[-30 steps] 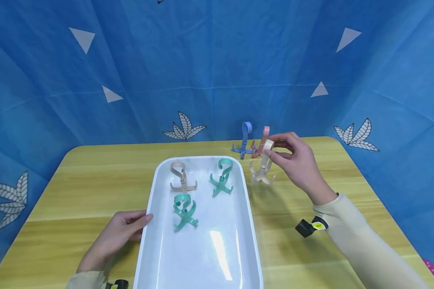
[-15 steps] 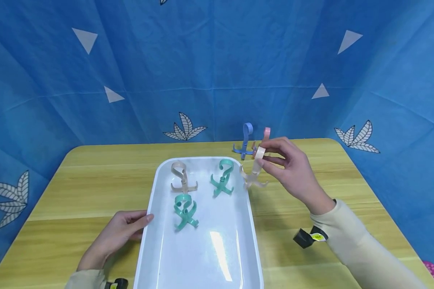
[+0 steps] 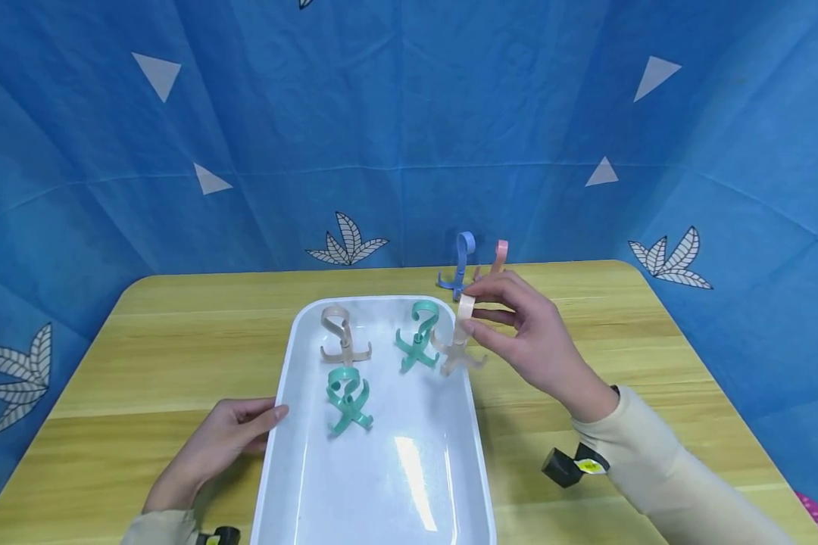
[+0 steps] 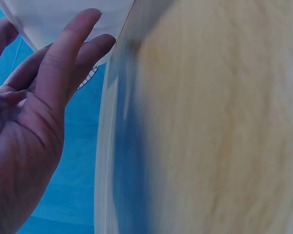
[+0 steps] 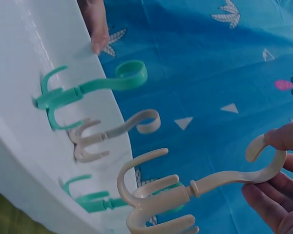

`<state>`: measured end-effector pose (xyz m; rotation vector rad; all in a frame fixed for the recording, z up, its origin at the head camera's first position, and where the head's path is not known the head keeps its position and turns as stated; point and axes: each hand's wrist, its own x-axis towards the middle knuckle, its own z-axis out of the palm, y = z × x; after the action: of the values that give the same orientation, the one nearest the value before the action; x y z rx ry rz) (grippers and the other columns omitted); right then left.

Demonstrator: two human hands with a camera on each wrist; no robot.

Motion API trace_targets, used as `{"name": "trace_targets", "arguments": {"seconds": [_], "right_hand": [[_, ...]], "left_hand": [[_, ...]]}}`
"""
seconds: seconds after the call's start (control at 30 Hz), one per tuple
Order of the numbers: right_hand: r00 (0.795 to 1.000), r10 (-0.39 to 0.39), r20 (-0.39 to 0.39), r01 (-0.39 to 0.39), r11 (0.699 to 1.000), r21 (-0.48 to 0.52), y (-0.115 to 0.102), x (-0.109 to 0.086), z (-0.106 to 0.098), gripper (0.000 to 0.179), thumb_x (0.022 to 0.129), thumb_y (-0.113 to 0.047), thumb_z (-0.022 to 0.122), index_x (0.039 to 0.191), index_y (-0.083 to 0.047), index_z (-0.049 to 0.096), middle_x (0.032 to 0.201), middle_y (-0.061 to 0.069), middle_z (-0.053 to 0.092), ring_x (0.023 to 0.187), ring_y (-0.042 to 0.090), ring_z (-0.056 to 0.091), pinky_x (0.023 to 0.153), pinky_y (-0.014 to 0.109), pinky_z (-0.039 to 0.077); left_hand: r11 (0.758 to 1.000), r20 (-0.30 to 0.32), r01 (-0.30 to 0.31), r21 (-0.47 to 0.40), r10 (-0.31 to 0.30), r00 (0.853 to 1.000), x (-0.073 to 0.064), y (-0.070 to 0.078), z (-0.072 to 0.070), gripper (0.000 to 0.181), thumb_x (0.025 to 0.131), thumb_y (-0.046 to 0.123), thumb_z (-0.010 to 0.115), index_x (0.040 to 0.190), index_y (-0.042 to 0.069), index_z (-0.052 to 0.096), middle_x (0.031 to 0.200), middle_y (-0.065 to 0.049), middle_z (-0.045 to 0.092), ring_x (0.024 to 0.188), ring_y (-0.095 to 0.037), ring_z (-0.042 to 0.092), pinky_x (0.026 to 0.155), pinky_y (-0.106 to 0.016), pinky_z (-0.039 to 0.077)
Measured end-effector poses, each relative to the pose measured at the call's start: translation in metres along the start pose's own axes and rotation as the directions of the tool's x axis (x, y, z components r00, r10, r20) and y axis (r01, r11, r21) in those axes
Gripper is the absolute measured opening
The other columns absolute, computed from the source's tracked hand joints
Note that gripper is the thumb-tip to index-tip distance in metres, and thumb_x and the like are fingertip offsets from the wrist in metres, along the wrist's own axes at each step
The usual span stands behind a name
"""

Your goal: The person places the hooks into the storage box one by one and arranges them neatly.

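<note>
My right hand (image 3: 535, 344) pinches a beige multi-prong hook hanger (image 5: 224, 181) by its curved top. The prongs hang down over the right rim of the white tray (image 3: 354, 484). At the tray's left edge, my left hand (image 3: 221, 443) grips the rim, with the thumb over it and the fingers against the outer wall. Inside the tray stand a beige hanger (image 3: 345, 348) at the far left, a green hanger (image 3: 418, 344) at the far right, and another green hanger (image 3: 350, 409) in front of the beige one.
Behind the tray, toward the right, a blue hanger (image 3: 460, 265) and a pink hanger (image 3: 501, 256) stand on the wooden table (image 3: 620, 318); my right hand partly hides the pink one. A blue cloth (image 3: 395, 136) hangs beyond the table's back edge.
My right hand has carried the beige hanger leftward and nearer, from beside the tray to over its right rim. The left hand and the tray have stayed put.
</note>
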<state>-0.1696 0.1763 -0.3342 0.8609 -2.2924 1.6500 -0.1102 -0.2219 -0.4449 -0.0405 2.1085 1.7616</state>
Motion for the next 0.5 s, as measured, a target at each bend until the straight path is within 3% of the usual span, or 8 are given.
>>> {"name": "trace_targets", "arguments": {"seconds": [0.27, 0.5], "right_hand": [[0.996, -0.059, 0.065, 0.056, 0.997, 0.050, -0.002, -0.006, 0.012, 0.037, 0.083, 0.012, 0.073, 0.116, 0.000, 0.064, 0.115, 0.007, 0.059, 0.108, 0.023, 0.060, 0.088, 0.039, 0.056], [0.992, -0.060, 0.110, 0.056, 0.998, 0.040, -0.001, -0.008, 0.023, 0.035, 0.084, 0.006, 0.074, 0.117, -0.005, 0.065, 0.116, 0.003, 0.060, 0.105, 0.023, 0.061, 0.089, 0.038, 0.056]], "left_hand": [[1.000, 0.014, -0.007, -0.008, 0.007, 1.000, 0.001, 0.000, 0.000, 0.056, 0.099, 0.026, 0.063, 0.131, -0.018, 0.050, 0.121, -0.028, 0.062, 0.097, -0.029, 0.068, 0.078, -0.039, 0.059], [1.000, 0.035, -0.005, -0.004, 0.006, 0.999, 0.001, 0.001, -0.001, 0.056, 0.099, 0.026, 0.062, 0.133, -0.017, 0.049, 0.123, -0.028, 0.061, 0.100, -0.029, 0.068, 0.078, -0.040, 0.059]]}}
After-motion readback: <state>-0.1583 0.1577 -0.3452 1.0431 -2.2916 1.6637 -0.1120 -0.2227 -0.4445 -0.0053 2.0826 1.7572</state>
